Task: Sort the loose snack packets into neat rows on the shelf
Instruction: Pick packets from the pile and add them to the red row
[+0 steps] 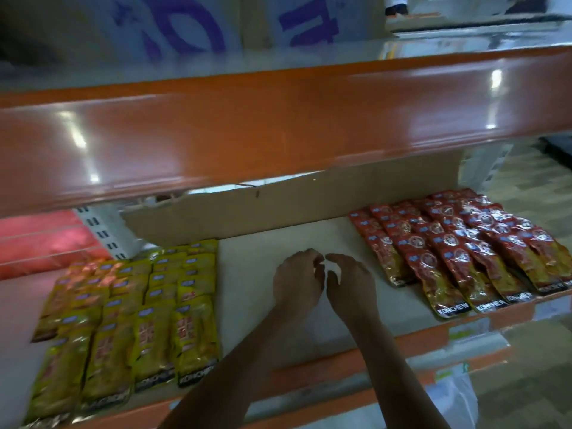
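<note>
**Both hands empty over mid-shelf, packets in two blocks either side**

Left hand (298, 280) and right hand (349, 283) sit side by side over the bare middle strip of the shelf (247, 274); fingers on both loosely curled, tips pointing toward each other and nearly meeting; nothing visible in either hand, no packet gripped; whether the palms touch the shelf surface, can't tell; both forearms come in from the bottom edge, crossing the orange front lip.

Yellow packets (139, 320): left of the hands, lying flat in overlapping rows that run front to back, about four or five columns; the nearest ends reach the front edge; left-side columns are blurred, count uncertain.

Red packets (458, 243): right of the hands, same overlapped layout, rows angled slightly toward the right; "KONCHEW" readable on the near ends; front packets sit close to the shelf lip.

The two blocks are well apart, hands between them.

Cardboard sheet (294, 205) stands along the back of the shelf behind the gap; orange beam (278, 125) of the upper level spans the view above; a box with purple print (185, 26) sits on that level; white plastic bag (448, 394) shows below the shelf, lower right.
</note>
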A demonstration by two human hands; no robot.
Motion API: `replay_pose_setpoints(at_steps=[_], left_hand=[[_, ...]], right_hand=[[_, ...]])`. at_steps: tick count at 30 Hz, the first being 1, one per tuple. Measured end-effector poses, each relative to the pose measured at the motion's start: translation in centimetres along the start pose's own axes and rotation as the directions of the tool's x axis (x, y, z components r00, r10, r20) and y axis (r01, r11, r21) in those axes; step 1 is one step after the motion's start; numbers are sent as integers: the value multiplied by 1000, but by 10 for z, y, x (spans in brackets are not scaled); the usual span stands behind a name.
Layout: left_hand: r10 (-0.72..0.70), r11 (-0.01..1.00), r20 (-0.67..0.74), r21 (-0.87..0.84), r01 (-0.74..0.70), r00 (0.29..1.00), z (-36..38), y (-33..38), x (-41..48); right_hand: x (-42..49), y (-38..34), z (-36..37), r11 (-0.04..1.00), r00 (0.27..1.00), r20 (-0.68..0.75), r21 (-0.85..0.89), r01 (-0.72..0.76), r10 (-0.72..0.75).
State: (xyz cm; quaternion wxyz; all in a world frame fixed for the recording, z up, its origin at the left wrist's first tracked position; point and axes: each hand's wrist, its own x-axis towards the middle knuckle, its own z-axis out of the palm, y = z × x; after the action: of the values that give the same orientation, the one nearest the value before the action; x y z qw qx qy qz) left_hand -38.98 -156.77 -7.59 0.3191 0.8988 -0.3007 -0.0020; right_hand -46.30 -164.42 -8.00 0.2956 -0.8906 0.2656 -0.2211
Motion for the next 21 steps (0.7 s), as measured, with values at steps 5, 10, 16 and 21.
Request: replay_pose_setpoints(at_steps=[5,10,16,21], left_hand=[[48,987,-151,157,-24,987,-71,-68,-46],[-25,956,-262,275,100,965,-154,-159,-111],[-127,902,-361,346,259,924,-247,-259,-194],[-253,862,-399,320,393,881,-294,-324,-252]], right_hand=[[-29,-76,55,989,985,81,4,150,-149],[-83,-169,112,959,949,150,108,262,-276],[-154,-273,196,911,871,271,175,374,-410],[-209,-339,240,895,829,337,185,406,-446]])
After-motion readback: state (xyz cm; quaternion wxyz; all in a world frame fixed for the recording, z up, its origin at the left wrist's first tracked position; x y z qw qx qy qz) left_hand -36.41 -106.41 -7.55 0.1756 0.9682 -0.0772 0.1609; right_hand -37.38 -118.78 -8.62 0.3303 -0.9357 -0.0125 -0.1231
